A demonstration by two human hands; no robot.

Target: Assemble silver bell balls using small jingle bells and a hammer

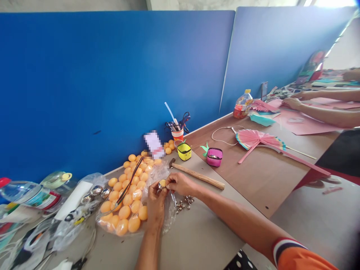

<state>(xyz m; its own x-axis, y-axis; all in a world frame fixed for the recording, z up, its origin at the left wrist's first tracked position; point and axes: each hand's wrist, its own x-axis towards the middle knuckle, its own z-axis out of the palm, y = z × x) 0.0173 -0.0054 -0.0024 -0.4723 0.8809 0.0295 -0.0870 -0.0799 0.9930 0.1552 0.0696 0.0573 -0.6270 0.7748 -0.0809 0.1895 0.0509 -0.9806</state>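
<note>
Lower middle of the frame: the left hand [155, 204] and right hand [180, 183] both pinch one small orange ball [162, 183], fingertips closed tight, probably because it's smooth and rolls. Just left, a crinkly clear plastic bag [123, 215] keeps the matching balls corralled. A wooden-handled hammer [198, 176] and shiny metal bits [184, 202] lie close by.

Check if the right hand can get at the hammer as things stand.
Probably yes: the hammer lies bare on the table just beyond the right hand, though its fingers pinch a small ball.
</note>
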